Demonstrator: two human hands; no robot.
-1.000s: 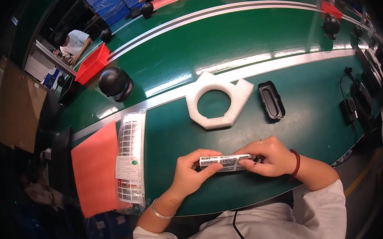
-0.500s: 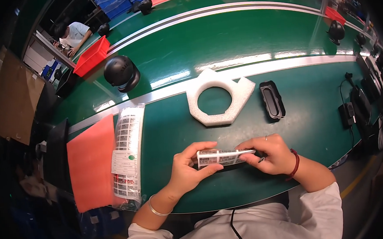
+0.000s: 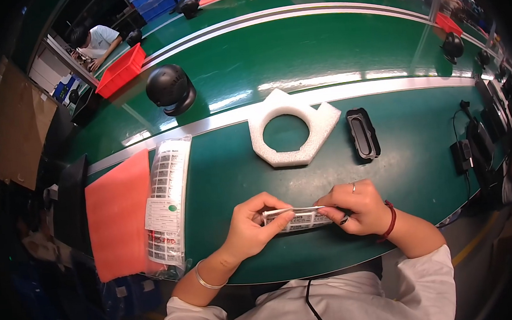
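A small sheet of white printed labels is held in front of me above the near part of the green table. My left hand pinches its left end between thumb and fingers. At the other end my right hand is closed on the sheet, with the thumb on the near side. The sheet's upper edge bends back, so its far side is hidden from me. Beyond my hands lie a white foam piece with a round hole and, to its right, a black oblong part with a recessed middle.
At left, a clear bag of label sheets lies next to a pink sheet. A black rounded device stands on the green conveyor. A red bin is near a person at far left. Black adapters and cables lie right.
My hands have turned the label sheet so its upper edge now shows as a narrow fold, with fingertips closer together along it. The black device on the conveyor has shifted right.
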